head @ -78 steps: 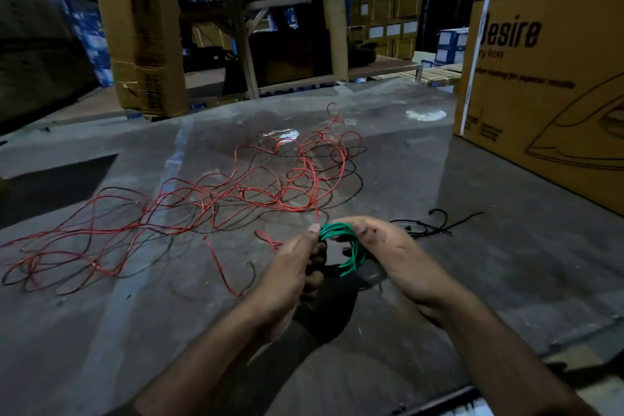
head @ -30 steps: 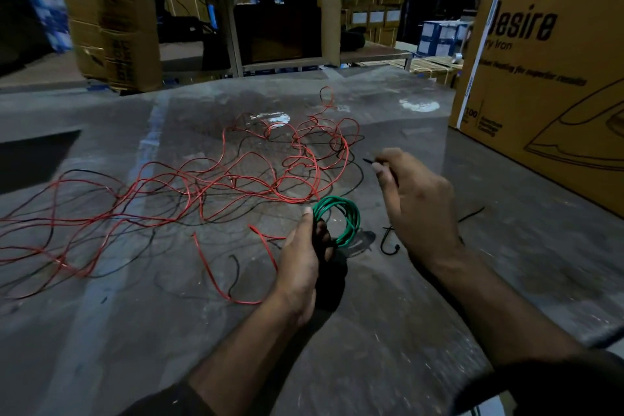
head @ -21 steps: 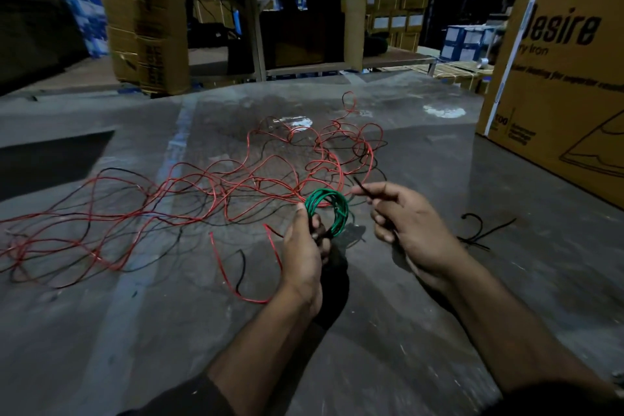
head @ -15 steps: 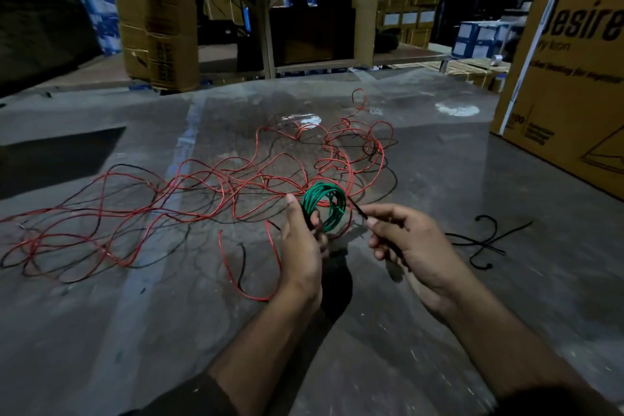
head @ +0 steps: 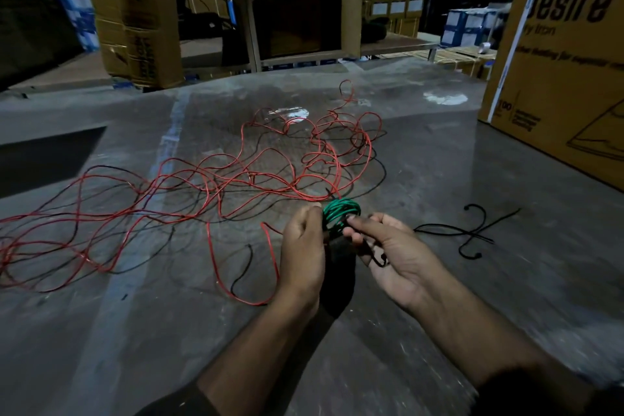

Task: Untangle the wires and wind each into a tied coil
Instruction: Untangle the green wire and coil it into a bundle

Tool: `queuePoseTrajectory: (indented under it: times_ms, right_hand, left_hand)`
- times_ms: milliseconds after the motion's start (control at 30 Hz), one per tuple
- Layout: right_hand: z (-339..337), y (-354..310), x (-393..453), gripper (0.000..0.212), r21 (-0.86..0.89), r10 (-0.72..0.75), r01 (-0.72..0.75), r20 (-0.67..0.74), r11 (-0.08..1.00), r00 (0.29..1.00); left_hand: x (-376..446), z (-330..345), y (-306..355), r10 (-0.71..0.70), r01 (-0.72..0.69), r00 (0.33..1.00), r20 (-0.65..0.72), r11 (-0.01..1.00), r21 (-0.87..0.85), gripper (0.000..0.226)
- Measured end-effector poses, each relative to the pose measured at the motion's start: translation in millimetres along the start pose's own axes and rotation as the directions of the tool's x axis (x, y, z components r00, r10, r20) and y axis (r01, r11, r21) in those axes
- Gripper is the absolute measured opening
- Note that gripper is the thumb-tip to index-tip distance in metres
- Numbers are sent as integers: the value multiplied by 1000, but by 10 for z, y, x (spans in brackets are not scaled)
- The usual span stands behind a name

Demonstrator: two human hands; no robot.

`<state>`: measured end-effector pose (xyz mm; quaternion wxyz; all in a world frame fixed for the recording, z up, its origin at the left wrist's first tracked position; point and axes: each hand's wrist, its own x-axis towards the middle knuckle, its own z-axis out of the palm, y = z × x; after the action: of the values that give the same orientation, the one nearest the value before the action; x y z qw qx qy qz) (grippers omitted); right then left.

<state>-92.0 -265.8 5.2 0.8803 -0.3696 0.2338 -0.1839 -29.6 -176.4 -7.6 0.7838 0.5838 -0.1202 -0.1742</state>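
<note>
Green coil (head: pixel 341 211); red wire (head: pixel 236 179)

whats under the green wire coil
The small green wire coil is held between the left hand and right hand; below lie dark shadow and grey tabletop. The coil's lower part is hidden by fingers.

left hand (head: pixel 302 248) bare | right hand (head: pixel 395 255) bare | dark sleeves pushed up

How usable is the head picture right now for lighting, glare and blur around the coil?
Head view: dim overall, yet the green coil reads clearly between the left hand and right hand; bright glare patches sit on the table far behind the red wire; the black wire nearly vanishes against the dark surface; the forearms smear at the bottom edge; wide-angle bending tilts the cardboard box.
</note>
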Motion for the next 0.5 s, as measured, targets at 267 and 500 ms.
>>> queuePoseTrajectory:
  times_ms: [267,500]
  right_hand:
    - [8,-17,-17,34,45,1,-1,-12,999,1000]
    - [15,-54,-55,27,51,25,-26,26,998,999]
  left_hand:
    - [-45,13,82,-122,145,985,120,966,-214,21]
    - [-54,25,137,-203,239,969,141,912,-333,21]
